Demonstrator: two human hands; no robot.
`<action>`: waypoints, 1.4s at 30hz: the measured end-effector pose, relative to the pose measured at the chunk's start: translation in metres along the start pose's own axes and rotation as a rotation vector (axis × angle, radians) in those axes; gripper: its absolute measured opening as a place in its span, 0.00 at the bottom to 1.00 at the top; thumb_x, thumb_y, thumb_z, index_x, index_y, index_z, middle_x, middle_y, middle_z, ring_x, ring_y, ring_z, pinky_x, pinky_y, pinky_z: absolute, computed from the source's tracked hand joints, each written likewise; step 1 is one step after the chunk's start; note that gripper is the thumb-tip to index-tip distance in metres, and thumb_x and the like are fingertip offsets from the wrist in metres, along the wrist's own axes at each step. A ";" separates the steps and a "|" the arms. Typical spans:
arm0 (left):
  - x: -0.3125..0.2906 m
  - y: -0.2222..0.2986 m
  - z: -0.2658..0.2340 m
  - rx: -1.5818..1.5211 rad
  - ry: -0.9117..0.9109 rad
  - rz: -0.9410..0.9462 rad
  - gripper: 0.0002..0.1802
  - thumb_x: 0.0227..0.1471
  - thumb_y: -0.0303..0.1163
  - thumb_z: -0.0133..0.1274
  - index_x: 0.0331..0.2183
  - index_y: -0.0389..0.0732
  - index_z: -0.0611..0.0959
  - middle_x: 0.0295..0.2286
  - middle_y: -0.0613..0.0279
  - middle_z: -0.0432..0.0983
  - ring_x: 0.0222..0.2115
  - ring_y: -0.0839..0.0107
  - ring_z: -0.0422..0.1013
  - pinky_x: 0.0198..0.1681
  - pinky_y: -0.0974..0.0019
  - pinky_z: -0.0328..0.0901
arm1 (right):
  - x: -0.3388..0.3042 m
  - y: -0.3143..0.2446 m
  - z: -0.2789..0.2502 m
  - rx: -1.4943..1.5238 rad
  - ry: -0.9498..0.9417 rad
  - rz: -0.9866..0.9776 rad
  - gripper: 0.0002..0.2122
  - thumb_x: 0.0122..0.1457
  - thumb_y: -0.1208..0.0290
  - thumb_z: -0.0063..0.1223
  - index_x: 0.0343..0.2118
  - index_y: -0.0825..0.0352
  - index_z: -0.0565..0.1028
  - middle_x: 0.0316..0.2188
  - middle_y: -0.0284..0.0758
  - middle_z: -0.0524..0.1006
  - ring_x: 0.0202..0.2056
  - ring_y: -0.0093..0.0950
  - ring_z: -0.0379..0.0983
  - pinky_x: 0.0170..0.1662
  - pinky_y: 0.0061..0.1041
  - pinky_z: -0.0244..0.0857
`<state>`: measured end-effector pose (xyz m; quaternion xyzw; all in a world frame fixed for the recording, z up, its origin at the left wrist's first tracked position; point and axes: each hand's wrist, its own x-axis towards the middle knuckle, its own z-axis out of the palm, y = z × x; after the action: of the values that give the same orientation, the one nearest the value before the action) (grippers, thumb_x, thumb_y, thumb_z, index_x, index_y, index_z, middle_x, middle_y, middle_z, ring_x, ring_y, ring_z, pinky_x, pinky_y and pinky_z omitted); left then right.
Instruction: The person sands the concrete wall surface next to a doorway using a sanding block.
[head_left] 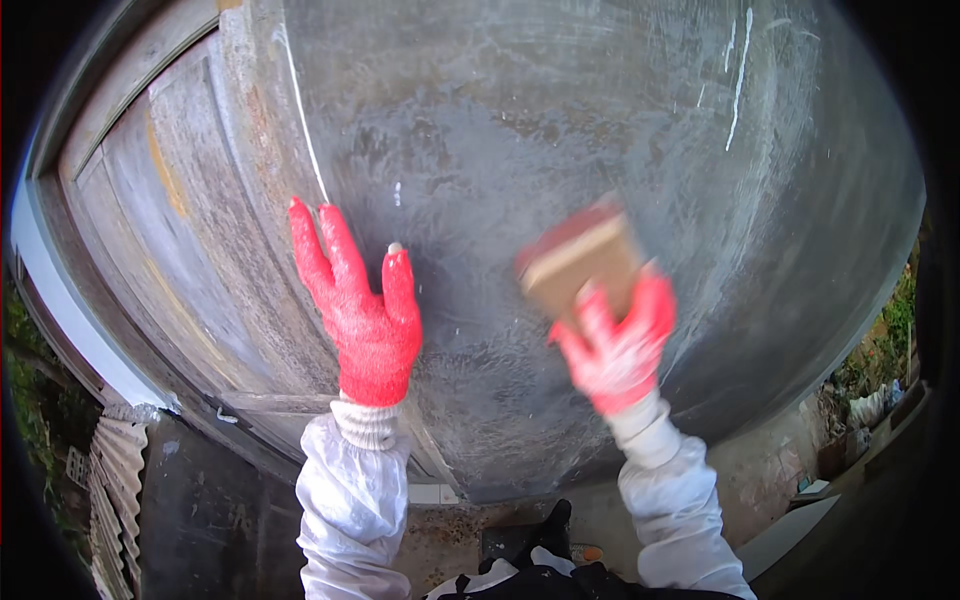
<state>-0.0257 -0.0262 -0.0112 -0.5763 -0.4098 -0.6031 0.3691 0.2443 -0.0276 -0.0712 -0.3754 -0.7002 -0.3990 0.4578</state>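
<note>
A grey plastered wall (450,150) with dark, cloudy patches fills the middle of the view. My left hand (368,300), in a red glove with a white cuff, lies spread near the wall's left edge, by the wooden frame. It holds nothing. My right hand (622,340), gloved the same way and blurred by motion, grips a sanding block (582,262) with a tan body and a dark red face. That face is turned toward the wall; whether it touches is hard to tell.
A weathered wooden door or shutter (190,220) with its frame stands to the left. Below it is a corrugated sheet (115,500). White drips (740,80) streak the upper wall. Assorted clutter (865,420) and a pale board (790,535) lie at lower right.
</note>
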 end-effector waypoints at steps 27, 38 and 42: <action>-0.070 0.000 -0.181 0.054 -0.199 -0.242 0.38 0.53 0.21 0.51 0.65 0.29 0.60 0.67 0.32 0.43 0.66 0.38 0.51 0.66 0.43 0.52 | -0.064 -0.107 0.046 0.196 -0.587 -0.551 0.28 0.60 0.62 0.44 0.67 0.40 0.65 0.67 0.36 0.60 0.61 0.51 0.59 0.64 0.57 0.55; -0.077 0.014 -0.190 -0.019 -0.145 -0.312 0.37 0.54 0.21 0.53 0.64 0.32 0.63 0.66 0.32 0.44 0.66 0.39 0.52 0.66 0.45 0.53 | -0.150 -0.129 0.076 -0.135 -0.514 -1.020 0.29 0.63 0.64 0.39 0.68 0.38 0.61 0.68 0.34 0.59 0.60 0.50 0.59 0.66 0.54 0.53; -0.078 0.008 -0.211 0.062 -0.177 -0.315 0.37 0.53 0.21 0.54 0.64 0.31 0.64 0.66 0.31 0.45 0.65 0.38 0.52 0.66 0.45 0.54 | -0.090 -0.139 0.068 0.008 -0.502 -0.884 0.28 0.62 0.63 0.41 0.67 0.38 0.64 0.65 0.35 0.63 0.60 0.50 0.60 0.66 0.56 0.52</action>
<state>-0.0962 -0.2257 -0.0886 -0.5441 -0.5441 -0.5876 0.2501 0.1243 -0.0356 -0.2032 -0.1257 -0.8821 -0.4494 0.0644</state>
